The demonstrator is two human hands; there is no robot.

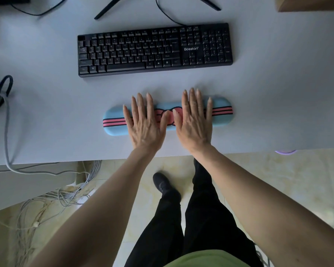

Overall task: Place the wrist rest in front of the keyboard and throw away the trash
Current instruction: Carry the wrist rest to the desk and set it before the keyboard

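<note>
A light-blue wrist rest (114, 124) with pink stripes and a pink bow lies on the white desk (46, 112), a hand's width in front of the black keyboard (154, 50). It runs roughly parallel to the keyboard, its right end slightly farther back. My left hand (145, 122) lies flat on its left-middle part, fingers spread. My right hand (195, 120) lies flat on its right-middle part, fingers spread. Both palms cover the bow and hold nothing. No trash shows in view.
Black monitor-stand legs (108, 7) and cables lie behind the keyboard. A cardboard box corner (308, 4) sits at the back right. A black object with a grey cable (7, 122) is at the left edge. Tangled wires (52, 199) lie on the floor below.
</note>
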